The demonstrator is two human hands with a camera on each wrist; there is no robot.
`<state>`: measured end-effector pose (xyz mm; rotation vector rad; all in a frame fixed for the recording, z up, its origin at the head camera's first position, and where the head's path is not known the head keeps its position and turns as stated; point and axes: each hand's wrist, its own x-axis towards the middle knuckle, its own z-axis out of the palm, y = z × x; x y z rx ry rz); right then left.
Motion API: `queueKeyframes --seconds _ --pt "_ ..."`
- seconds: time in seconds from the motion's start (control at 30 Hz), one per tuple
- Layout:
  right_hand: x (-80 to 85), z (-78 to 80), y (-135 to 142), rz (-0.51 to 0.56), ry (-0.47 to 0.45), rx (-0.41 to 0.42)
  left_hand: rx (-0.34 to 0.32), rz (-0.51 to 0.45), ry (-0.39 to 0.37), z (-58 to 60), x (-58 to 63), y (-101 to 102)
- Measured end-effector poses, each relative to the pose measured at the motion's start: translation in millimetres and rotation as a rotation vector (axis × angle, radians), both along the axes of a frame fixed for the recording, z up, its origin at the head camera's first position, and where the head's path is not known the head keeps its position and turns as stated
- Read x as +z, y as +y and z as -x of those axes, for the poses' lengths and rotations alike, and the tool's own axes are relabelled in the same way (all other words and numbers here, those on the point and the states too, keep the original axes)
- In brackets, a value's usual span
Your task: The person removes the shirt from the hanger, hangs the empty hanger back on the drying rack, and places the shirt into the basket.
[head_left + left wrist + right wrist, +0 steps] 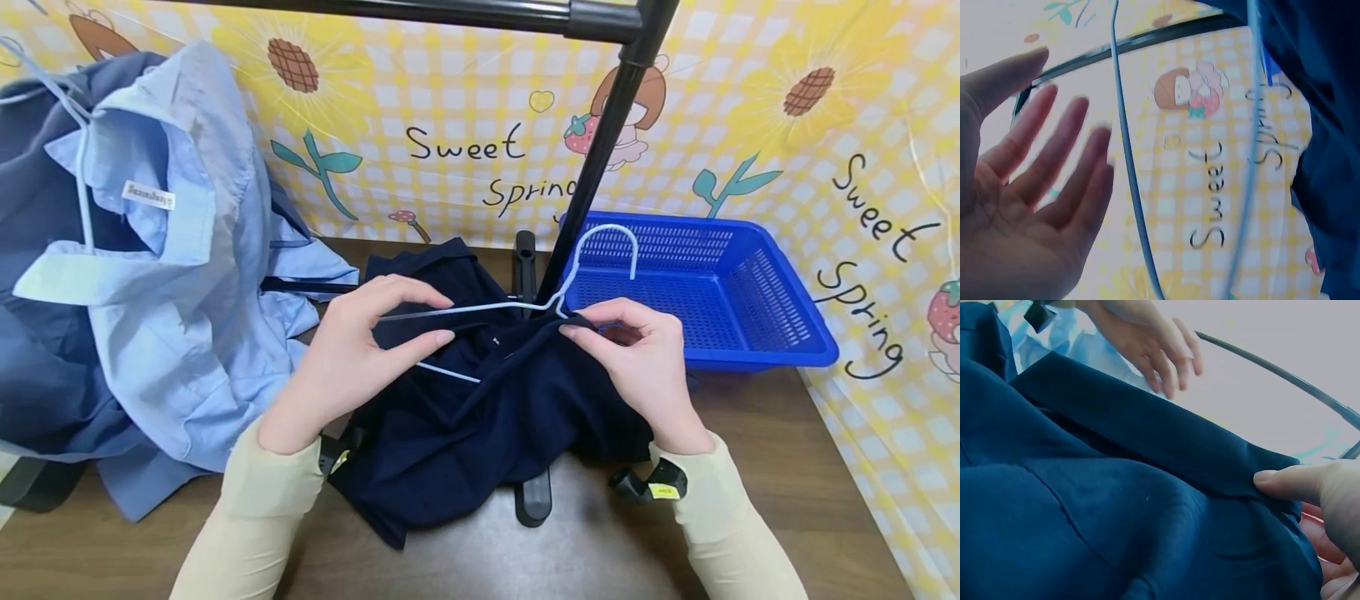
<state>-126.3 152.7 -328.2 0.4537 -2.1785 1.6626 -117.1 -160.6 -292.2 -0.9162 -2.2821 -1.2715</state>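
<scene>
Right hand [637, 354]: fingers clamped on navy shirt [495, 446] at collar. Left hand [356, 354]: fingers apart, empty. Advise steadying collar, easing shoulder over hanger's [510, 305] nine-o'clock arm.

The left side of the head view is blocked by a blue shirt [206, 350]. The upper centre is cut by a slanting black pole [609, 142]. Between the left hand [356, 342] and the right hand [641, 354], the way over the dark garment [510, 433] is crossed by a hanger [498, 306], its hook raised before the basket [757, 292]. The basket can be entered from above. Room is left over the floor [795, 475] at lower right.
</scene>
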Motion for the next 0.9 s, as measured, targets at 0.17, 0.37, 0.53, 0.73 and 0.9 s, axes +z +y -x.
queueKeyframes --seconds 0.17,0.37,0.53,0.73,0.9 --pt "-1.7 -0.3 -13 -0.016 0.012 0.055 -0.005 -0.014 -0.01 -0.9 2.2 18" --pt "-0.2 -0.5 -29 -0.04 0.063 0.139 -0.009 -0.008 -0.047 -0.8 3.3 38" --pt "13.7 -8.8 -43 -0.08 0.104 0.178 0.032 -0.037 -0.061 2.4 2.7 48" --pt "22.2 -14.8 -51 -0.1 0.134 0.209 0.104 -0.038 -0.088 5.7 0.2 53" --pt "8.3 -7.6 -48 -0.117 0.145 0.212 0.122 -0.036 -0.101 6.3 -1.9 54"
